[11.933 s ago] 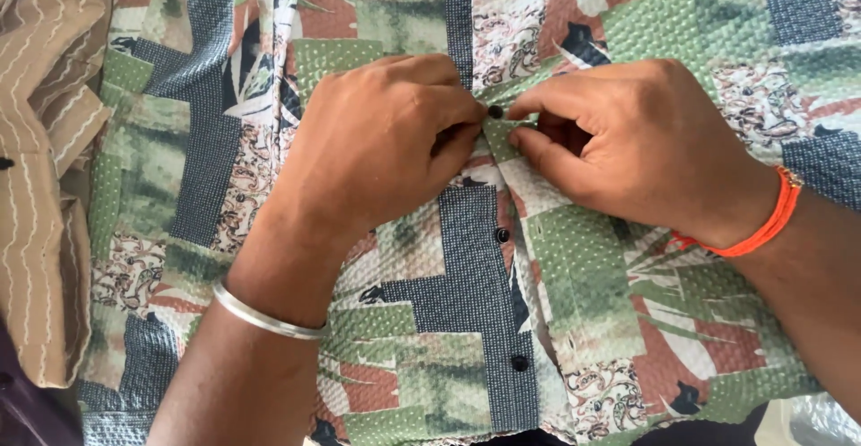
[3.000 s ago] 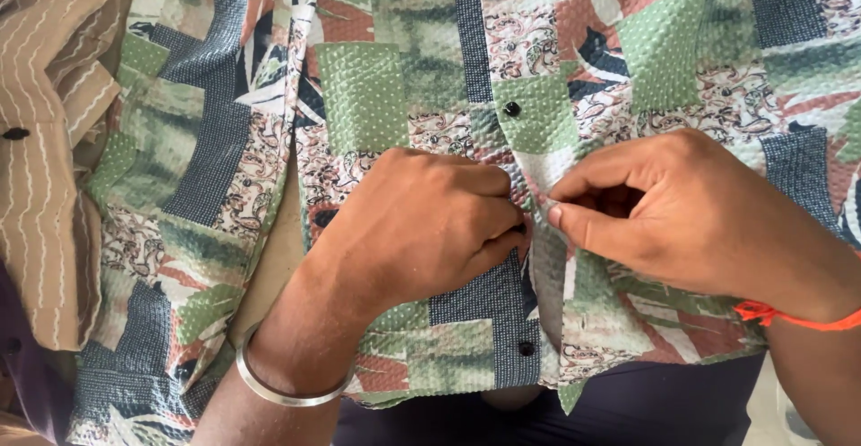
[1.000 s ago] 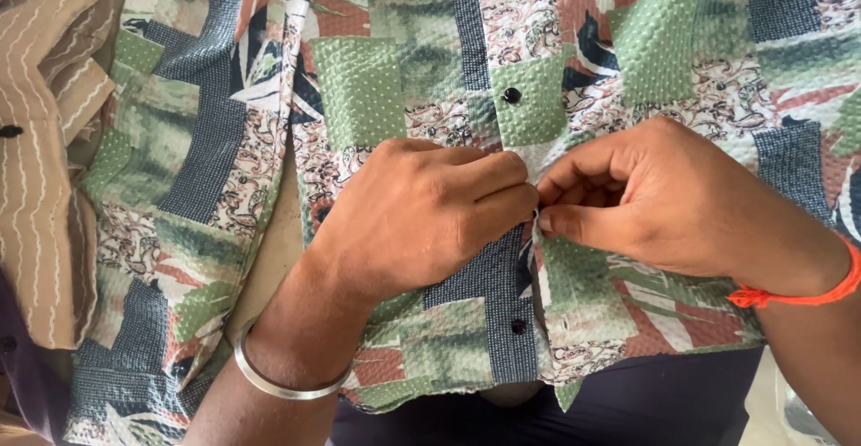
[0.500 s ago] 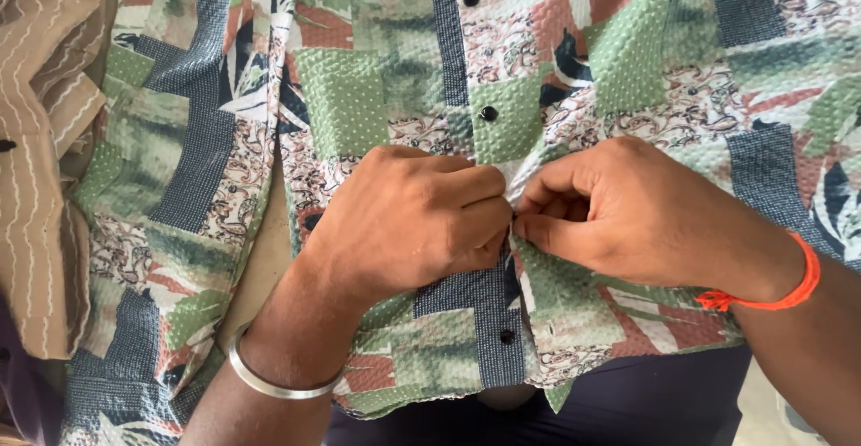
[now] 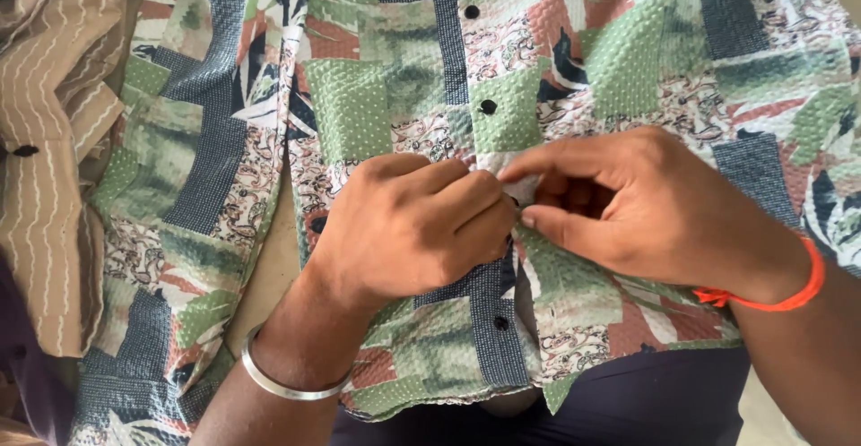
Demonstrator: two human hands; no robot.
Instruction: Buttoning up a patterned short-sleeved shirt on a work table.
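A patchwork-print shirt (image 5: 395, 96) in green, navy and rust lies spread flat, filling most of the view, its hem running just above a dark cloth (image 5: 628, 401) at the bottom. The left hand (image 5: 413, 231) and right hand (image 5: 637, 204) meet at the button placket in the middle. The left fingers (image 5: 466, 204) are curled shut on the placket edge; the right fingers (image 5: 538, 164) pinch the opposite edge, thumb and forefinger closed on the cloth. Black buttons (image 5: 487, 106) sit fastened above the hands, and another lies below them. A brown striped garment (image 5: 54, 141) lies along the shirt's left edge.
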